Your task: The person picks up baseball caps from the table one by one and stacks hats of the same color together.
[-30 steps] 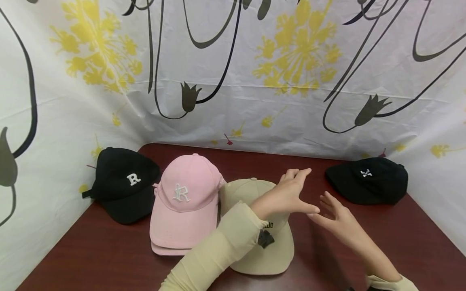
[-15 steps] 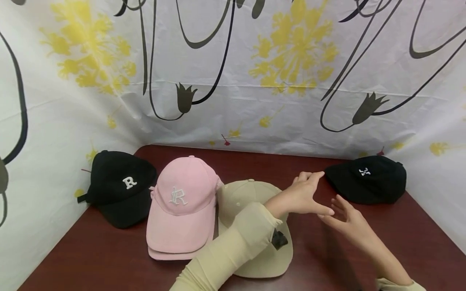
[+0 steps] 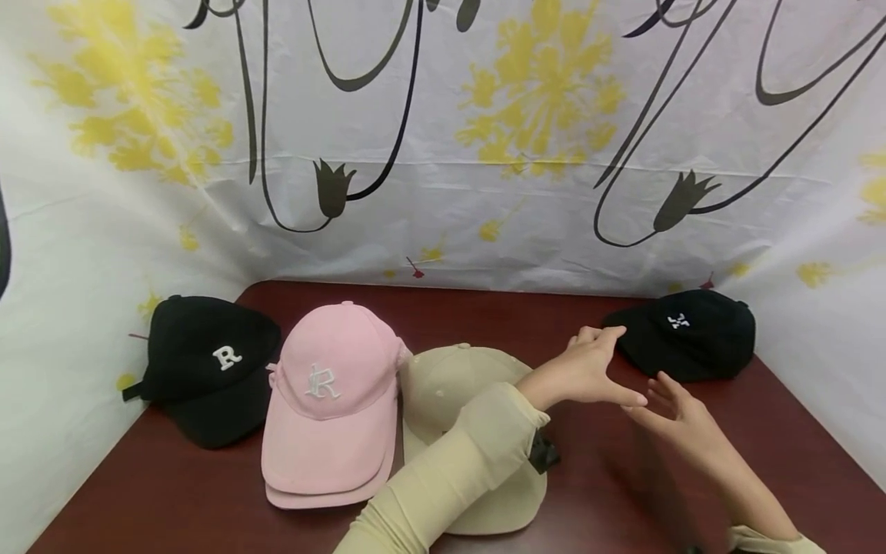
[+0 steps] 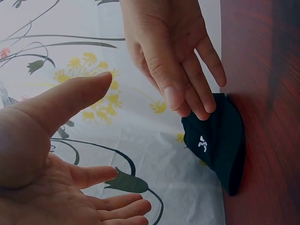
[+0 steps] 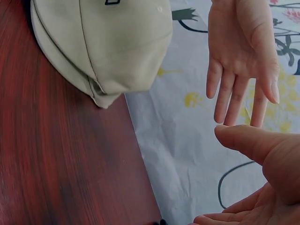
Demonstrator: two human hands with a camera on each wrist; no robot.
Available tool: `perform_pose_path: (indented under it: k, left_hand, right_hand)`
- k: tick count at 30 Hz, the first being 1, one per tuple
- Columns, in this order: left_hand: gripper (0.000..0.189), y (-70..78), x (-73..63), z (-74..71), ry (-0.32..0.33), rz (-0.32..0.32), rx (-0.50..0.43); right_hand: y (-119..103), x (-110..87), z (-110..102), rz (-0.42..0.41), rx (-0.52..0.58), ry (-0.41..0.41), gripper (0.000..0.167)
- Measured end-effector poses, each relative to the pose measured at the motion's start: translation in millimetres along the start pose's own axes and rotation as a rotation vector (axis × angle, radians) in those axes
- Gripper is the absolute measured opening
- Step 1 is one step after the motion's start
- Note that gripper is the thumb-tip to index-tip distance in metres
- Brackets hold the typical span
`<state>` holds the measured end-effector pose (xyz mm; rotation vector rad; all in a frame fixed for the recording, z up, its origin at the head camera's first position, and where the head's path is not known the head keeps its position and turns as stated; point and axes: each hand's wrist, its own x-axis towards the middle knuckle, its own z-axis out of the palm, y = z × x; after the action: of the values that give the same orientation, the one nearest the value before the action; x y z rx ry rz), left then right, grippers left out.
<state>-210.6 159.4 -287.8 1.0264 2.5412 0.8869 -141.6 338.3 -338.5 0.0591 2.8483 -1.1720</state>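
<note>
My left hand hovers over the table to the right of the beige cap, fingers spread and holding nothing. Facing it, my right hand is also spread and holds nothing. A small space lies between the two thumbs in the head view. Just behind the hands sits a black cap with a small white emblem, and my left fingertips overlap the tip of its brim in that view. The left sleeve hides part of the beige cap's front and brim. In the left wrist view the right hand faces the left palm.
Pink caps, stacked so that two brims show, stand left of the beige one. Farther left is a black cap with a white R. The dark red table ends at a white patterned cloth behind and at the sides.
Both hands have moved right, the left one away from above the beige cap toward the right black cap. The head view has turned slightly right. The caps stay in place.
</note>
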Motion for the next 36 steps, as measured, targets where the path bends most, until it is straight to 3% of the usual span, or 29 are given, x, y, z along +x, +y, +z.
perform_pose_path:
  k: [8, 17, 26, 36]
  left_hand:
    - [0.09, 3.4, 13.4, 5.1, -0.013, 0.003, 0.014]
    - [0.087, 7.9, 42.6, 10.4, -0.022, -0.044, 0.076]
    - [0.087, 25.7, 66.3, 16.8, -0.03, -0.065, 0.13]
    - [0.08, 31.5, 81.9, 22.0, -0.075, -0.119, 0.145]
  right_hand:
    - [10.0, -3.9, -5.5, 0.081, 0.005, 0.002, 0.093]
    - [25.2, -2.2, -18.2, 0.158, 0.023, -0.016, 0.094]
    - [39.1, 0.8, -26.1, 0.2, 0.031, 0.011, 0.093]
    - [52.2, 5.2, -35.6, 0.288, 0.1, 0.043, 0.098]
